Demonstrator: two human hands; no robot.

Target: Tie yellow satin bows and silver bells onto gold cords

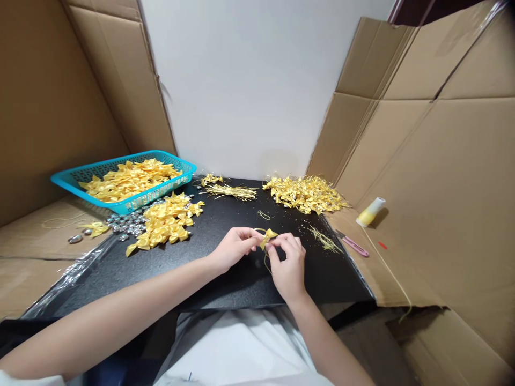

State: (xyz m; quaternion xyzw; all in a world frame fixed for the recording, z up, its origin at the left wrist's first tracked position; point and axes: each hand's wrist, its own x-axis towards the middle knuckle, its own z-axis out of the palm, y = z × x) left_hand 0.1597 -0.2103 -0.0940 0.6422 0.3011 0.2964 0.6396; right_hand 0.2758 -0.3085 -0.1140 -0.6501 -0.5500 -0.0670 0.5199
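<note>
Between my hands, just above the black table, is a yellow ribbon bow. My left hand pinches at the bow's left side, where a yellow cord arcs over the fingers. On the other side, my right hand has its thumb and forefinger closed on the bow's right side. A thin loop of cord hangs below the bow. Which exact part each fingertip grips is too small to tell. A short looped cord lies on the table beyond my hands.
A turquoise basket of yellow bows stands back left. Near it lie loose bows and silver beads. Gold ties and corded bows lie behind; cut cords, a pink cutter and a thread spool lie right.
</note>
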